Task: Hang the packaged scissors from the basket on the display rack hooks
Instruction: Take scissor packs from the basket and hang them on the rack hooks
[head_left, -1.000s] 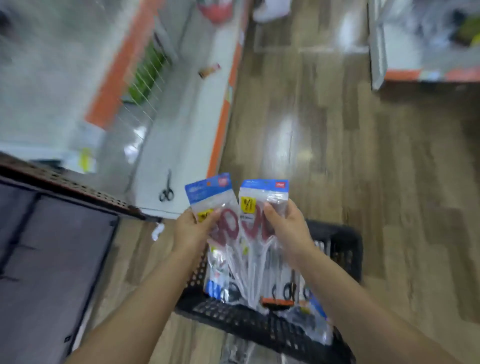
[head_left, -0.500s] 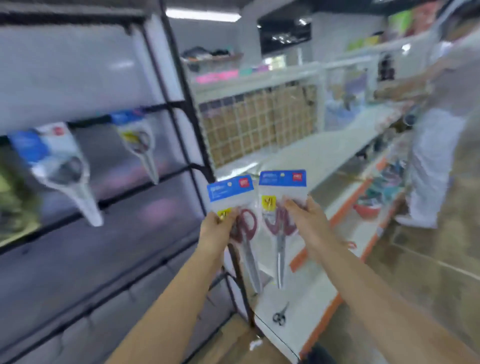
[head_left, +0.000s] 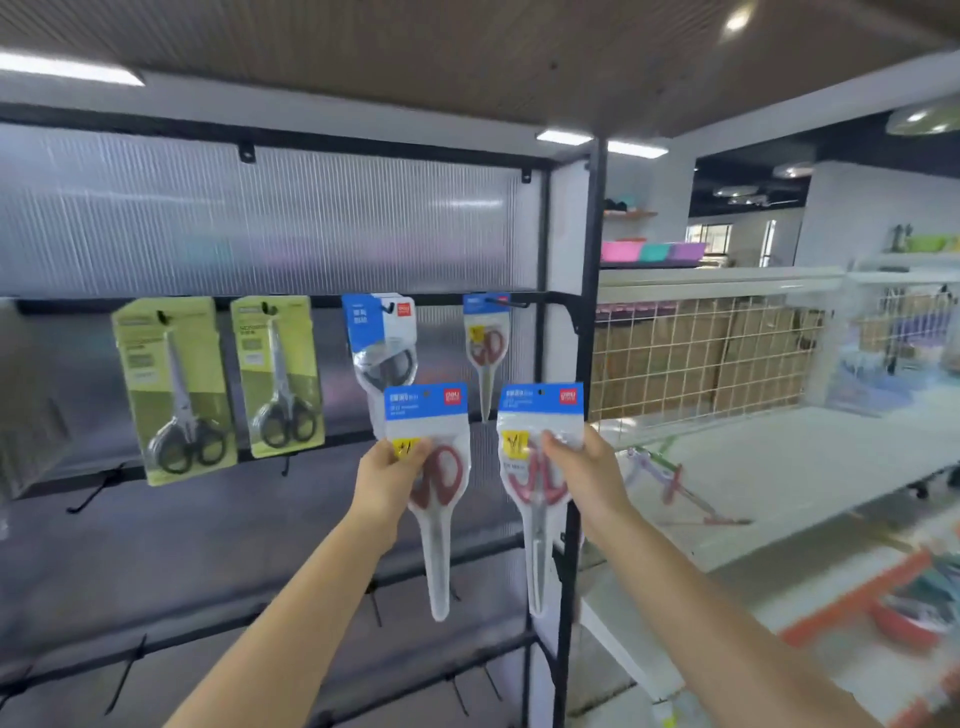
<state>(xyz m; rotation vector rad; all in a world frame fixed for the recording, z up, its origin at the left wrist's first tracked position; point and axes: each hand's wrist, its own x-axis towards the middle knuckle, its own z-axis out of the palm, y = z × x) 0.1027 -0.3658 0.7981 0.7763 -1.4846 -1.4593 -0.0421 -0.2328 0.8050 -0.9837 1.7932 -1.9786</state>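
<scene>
My left hand (head_left: 387, 475) grips a packaged pair of red-handled scissors (head_left: 434, 499) with a blue header card. My right hand (head_left: 587, 467) grips a second, matching pack (head_left: 535, 483). Both packs hang blade-down in front of the black display rack (head_left: 589, 332). On the rack's upper bar, a hook (head_left: 506, 302) carries a smaller red-handled pack (head_left: 485, 343), just above and between my two packs. Left of it hangs a blue-carded pack with black handles (head_left: 382, 343). The basket is out of view.
Two green-carded packs of scissors (head_left: 174, 384) (head_left: 278, 374) hang further left on the same bar. Bare black hooks stick out of the lower bars (head_left: 93, 493). To the right stand white shelves (head_left: 779, 467) with a wire grid back.
My view swung up from the basket on the floor to the rack. Both hands lifted their packs out of the basket and now hold them up before the upper bar.
</scene>
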